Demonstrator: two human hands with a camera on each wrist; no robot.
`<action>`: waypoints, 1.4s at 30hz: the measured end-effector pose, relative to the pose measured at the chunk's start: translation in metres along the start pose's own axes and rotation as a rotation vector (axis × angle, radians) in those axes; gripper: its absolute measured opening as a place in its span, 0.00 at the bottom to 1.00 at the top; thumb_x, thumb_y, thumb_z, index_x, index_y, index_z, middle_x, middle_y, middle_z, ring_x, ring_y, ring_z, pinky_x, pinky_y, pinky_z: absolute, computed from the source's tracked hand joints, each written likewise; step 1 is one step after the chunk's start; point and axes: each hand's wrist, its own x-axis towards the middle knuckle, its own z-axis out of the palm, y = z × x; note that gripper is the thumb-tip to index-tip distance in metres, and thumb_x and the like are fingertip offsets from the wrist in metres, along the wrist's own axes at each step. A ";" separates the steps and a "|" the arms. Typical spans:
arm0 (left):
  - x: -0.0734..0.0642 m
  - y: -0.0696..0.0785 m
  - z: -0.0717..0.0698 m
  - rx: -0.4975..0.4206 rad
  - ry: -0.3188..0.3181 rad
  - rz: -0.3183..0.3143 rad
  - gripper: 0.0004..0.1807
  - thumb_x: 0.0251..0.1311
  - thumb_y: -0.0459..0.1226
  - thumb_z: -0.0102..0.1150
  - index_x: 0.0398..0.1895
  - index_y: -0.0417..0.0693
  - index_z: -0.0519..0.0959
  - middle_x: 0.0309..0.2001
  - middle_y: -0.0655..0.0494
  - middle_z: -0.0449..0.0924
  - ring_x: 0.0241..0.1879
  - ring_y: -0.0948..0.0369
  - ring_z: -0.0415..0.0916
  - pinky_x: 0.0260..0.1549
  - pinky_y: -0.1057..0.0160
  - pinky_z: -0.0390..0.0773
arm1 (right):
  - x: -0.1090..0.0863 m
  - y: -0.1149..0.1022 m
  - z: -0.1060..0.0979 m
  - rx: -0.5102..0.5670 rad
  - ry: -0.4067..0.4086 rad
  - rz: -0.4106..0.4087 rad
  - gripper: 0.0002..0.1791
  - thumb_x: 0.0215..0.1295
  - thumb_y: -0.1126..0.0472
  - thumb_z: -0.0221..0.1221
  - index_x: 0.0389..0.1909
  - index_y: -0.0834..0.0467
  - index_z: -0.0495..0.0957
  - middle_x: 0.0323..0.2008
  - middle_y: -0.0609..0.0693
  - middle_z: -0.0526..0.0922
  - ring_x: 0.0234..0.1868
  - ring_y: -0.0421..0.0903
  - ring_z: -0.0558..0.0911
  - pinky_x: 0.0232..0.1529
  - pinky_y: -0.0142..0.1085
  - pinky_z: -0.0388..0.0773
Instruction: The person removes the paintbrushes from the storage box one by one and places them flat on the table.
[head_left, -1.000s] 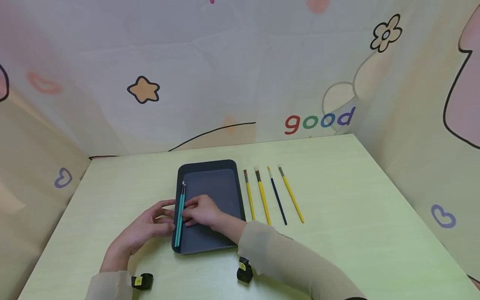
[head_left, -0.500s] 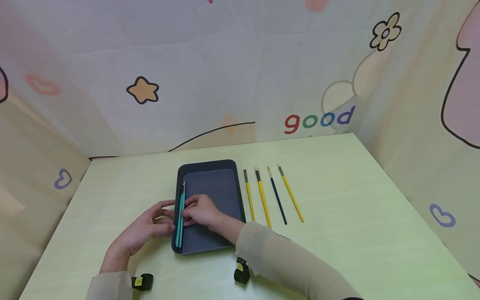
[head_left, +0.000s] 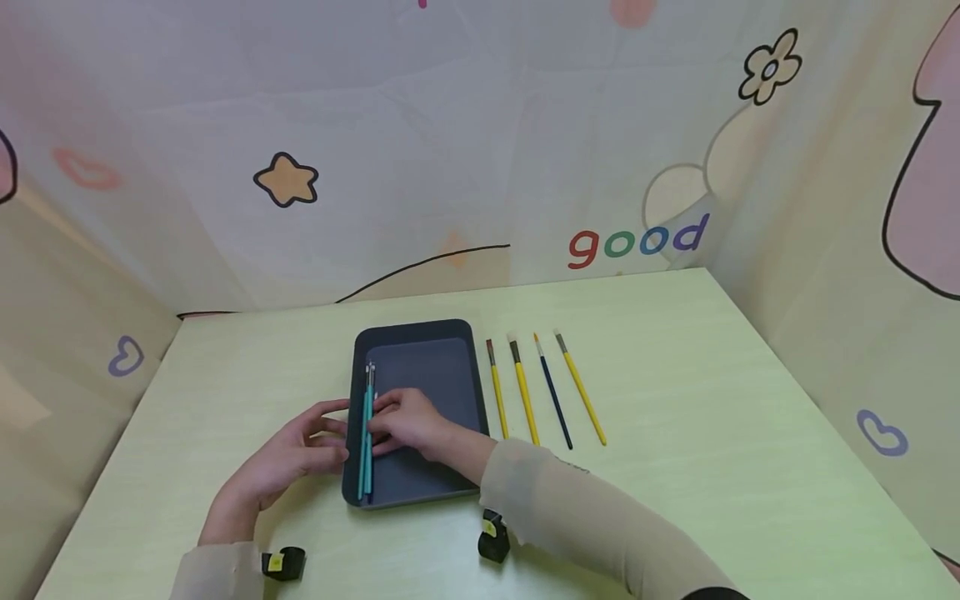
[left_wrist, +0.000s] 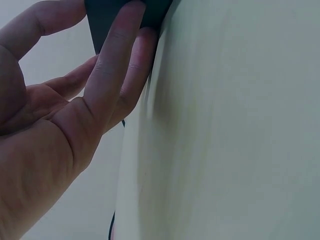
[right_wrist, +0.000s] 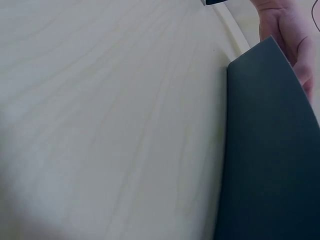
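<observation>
In the head view my right hand (head_left: 408,423) reaches into the dark grey tray (head_left: 423,362). Its curled fingers pinch at the slim teal-handled paintbrushes (head_left: 368,475), which lie lengthwise along the tray's left side. Two teal handles show side by side; the fingertips partly hide what they grip. My left hand (head_left: 300,446) rests against the tray's outer left wall, fingers spread and nothing held. Up close in the left wrist view, that hand's fingers (left_wrist: 107,75) touch the dark tray wall. The right wrist view shows only the tray's outer side (right_wrist: 270,150), the table and part of the left hand.
Right of the tray lie a short yellow brush (head_left: 498,396), a thicker yellow brush (head_left: 524,387), a dark blue brush (head_left: 557,400) and a slanted yellow brush (head_left: 585,392). Small black devices (head_left: 283,564) sit at both sleeves. Printed fabric walls enclose the pale table (head_left: 712,417).
The teal brushes have shifted slightly right inside the tray along with my right hand. The left hand and tray stay nearly where they were.
</observation>
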 end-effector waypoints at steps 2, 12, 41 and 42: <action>0.000 0.001 0.000 0.003 0.002 -0.001 0.42 0.66 0.30 0.62 0.80 0.43 0.54 0.63 0.32 0.65 0.56 0.46 0.76 0.51 0.52 0.83 | -0.001 -0.002 -0.002 0.017 -0.009 0.010 0.16 0.66 0.75 0.61 0.54 0.71 0.74 0.36 0.59 0.85 0.31 0.48 0.85 0.37 0.44 0.87; 0.000 0.002 0.001 0.004 0.015 -0.009 0.42 0.65 0.30 0.63 0.79 0.43 0.55 0.63 0.33 0.65 0.55 0.47 0.76 0.52 0.51 0.83 | -0.006 -0.011 -0.014 0.064 -0.037 0.063 0.17 0.66 0.75 0.60 0.55 0.72 0.74 0.38 0.60 0.82 0.33 0.48 0.84 0.40 0.45 0.87; 0.000 -0.002 0.002 0.010 0.032 -0.005 0.41 0.65 0.31 0.63 0.79 0.42 0.56 0.62 0.34 0.67 0.55 0.47 0.77 0.50 0.53 0.83 | -0.043 -0.032 -0.063 -0.023 -0.096 0.047 0.23 0.71 0.71 0.58 0.63 0.74 0.69 0.49 0.69 0.82 0.37 0.48 0.86 0.43 0.43 0.87; 0.000 -0.002 0.002 0.009 0.032 -0.003 0.41 0.65 0.31 0.63 0.79 0.42 0.56 0.62 0.34 0.67 0.55 0.47 0.77 0.50 0.53 0.83 | -0.045 -0.033 -0.065 -0.025 -0.099 0.045 0.23 0.71 0.71 0.58 0.64 0.74 0.69 0.49 0.69 0.82 0.38 0.48 0.86 0.43 0.43 0.86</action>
